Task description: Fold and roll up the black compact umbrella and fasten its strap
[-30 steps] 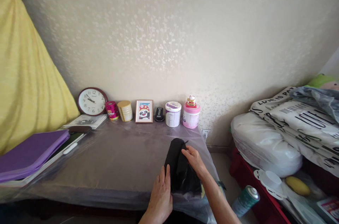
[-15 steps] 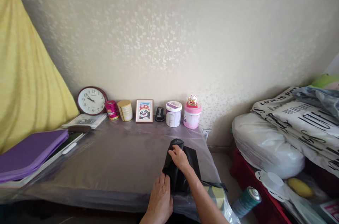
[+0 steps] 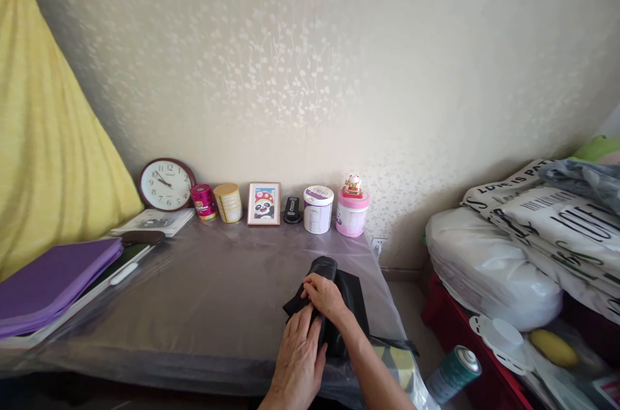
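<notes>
Black folded item (image 3: 356,297), one, at the near right part of the plastic-covered table (image 3: 208,294), beneath both hands: left hand (image 3: 298,345) laid over its near left side with fingers extended, right hand (image 3: 325,297) bent over its upper part with fingers curled, any grip hidden from view. Beyond the hands, along the wall, left to right: wall clock (image 3: 167,184), magenta tin (image 3: 203,202), yellow-lidded container (image 3: 228,203), framed panda picture (image 3: 264,203), small black device (image 3: 292,210), white-and-purple tub (image 3: 318,210), pink tub (image 3: 352,213) bearing a cat figurine (image 3: 352,185); far left of the hands, purple folders (image 3: 58,277); right of them, beyond the table edge, a teal spray can (image 3: 454,374).
</notes>
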Tool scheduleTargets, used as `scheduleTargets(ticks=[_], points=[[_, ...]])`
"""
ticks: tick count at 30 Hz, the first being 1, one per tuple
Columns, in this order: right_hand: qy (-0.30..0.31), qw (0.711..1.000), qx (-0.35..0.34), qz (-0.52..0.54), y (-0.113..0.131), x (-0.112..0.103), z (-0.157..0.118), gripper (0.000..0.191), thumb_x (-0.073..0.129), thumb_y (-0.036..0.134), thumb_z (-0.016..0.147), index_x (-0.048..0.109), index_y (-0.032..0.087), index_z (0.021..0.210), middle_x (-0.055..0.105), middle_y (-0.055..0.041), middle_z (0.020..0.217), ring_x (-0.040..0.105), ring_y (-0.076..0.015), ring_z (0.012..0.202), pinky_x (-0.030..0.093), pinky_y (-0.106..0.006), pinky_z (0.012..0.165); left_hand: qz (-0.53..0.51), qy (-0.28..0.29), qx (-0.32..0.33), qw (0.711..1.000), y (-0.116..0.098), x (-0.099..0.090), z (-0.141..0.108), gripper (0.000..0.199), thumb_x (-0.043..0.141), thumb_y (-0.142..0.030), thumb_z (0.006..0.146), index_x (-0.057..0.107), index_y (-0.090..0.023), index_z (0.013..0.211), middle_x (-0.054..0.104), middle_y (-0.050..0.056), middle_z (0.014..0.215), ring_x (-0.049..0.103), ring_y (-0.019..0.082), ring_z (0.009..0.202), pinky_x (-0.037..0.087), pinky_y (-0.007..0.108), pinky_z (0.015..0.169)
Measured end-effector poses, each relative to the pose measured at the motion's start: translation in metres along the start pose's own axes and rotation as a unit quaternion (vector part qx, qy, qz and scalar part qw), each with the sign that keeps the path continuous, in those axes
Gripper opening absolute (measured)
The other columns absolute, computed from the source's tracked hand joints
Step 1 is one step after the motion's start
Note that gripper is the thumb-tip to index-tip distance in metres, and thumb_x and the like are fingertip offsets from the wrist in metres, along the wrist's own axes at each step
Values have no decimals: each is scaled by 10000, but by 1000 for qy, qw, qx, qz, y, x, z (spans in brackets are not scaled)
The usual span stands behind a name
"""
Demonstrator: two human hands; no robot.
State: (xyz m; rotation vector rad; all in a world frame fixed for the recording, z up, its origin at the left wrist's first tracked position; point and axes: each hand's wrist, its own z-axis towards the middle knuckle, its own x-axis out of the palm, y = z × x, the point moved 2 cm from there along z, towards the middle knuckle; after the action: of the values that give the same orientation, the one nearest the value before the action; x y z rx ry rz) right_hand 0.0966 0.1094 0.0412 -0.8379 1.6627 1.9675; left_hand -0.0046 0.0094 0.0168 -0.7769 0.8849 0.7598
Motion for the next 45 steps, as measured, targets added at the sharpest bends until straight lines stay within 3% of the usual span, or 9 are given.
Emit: scheduleTargets(ticks=[4, 7, 11, 15, 23, 31, 34, 39, 45], points=[[-9, 999, -30, 13, 1, 0, -11, 227, 423, 201, 836, 641, 236, 889, 704, 24, 738, 638, -127, 706, 438, -214, 659, 24, 17, -33, 999, 8, 25, -1, 594, 421, -212, 785, 294, -180, 1364, 259, 114, 1449, 320, 279, 1284, 368, 432, 992], [-57, 995, -86, 11, 0, 0, -26, 224, 439, 224, 859, 657, 250, 907, 696, 6, 827, 621, -140, 803, 452, -237, 743, 25, 43, -45, 998, 11, 36, -3, 601, 410, -204, 778, 296, -132, 1364, 272, 129, 1445, 305, 277, 1297, 361, 431, 1003], [-82, 981, -174, -11, -6, 0, -35, 223, 447, 233, 882, 664, 237, 937, 690, -16, 934, 550, -165, 1028, 396, -290, 920, 19, 90, -57, 994, 9, 37, -3, 599, 409, -173, 765, 324, -106, 1353, 280, 147, 1440, 289, 281, 1306, 335, 435, 1028], [-70, 977, -190, -68, -19, 0, -15, 234, 429, 216, 897, 661, 236, 921, 695, -8, 954, 516, -175, 1105, 265, -383, 1032, 4, 116, -74, 990, 6, 29, -3, 683, 420, -155, 743, 225, -132, 1397, 167, 123, 1481, 257, 281, 1320, 317, 429, 1039], [-68, 978, -132, -145, -34, -3, 35, 264, 423, 200, 889, 677, 239, 832, 700, 1, 937, 499, -169, 1117, 194, -386, 1042, -7, 208, -108, 972, 3, 13, 3, 829, 453, -96, 663, 107, -128, 1416, 42, 125, 1494, 226, 278, 1331, 293, 391, 1043], [-118, 978, -42, -164, -51, -12, 57, 277, 385, 225, 894, 658, 205, 934, 674, -61, 1006, 566, -180, 978, 351, -301, 917, 4, 247, -132, 960, -8, 0, 7, 870, 424, -14, 616, 99, -124, 1415, 36, 118, 1497, 229, 263, 1331, 282, 351, 1043], [-163, 974, 11, -155, -68, -23, 47, 278, 391, 247, 886, 618, 170, 1028, 649, -104, 1048, 553, -209, 1024, 344, -331, 939, -3, 224, -128, 966, -7, 1, 4, 860, 413, -13, 629, 85, -122, 1417, 18, 112, 1500, 222, 250, 1334, 263, 336, 1051], [-223, 962, 110, -117, -105, -53, 0, 327, 376, 258, 853, 590, 118, 1056, 627, -154, 1081, 551, -239, 1059, 371, -349, 931, -32, 187, -116, 975, -1, 7, -2, 861, 411, -46, 661, 24, -155, 1423, -10, 86, 1506, 248, 241, 1320, 285, 321, 1031], [-213, 964, 156, -30, -118, -65, -44, 358, 392, 364, 807, 644, 159, 956, 697, -82, 917, 643, -209, 857, 477, -291, 749, -43, 187, -119, 974, 1, 4, -1, 867, 442, -64, 660, 42, -157, 1424, 3, 86, 1507, 260, 242, 1310, 260, 307, 1040]])
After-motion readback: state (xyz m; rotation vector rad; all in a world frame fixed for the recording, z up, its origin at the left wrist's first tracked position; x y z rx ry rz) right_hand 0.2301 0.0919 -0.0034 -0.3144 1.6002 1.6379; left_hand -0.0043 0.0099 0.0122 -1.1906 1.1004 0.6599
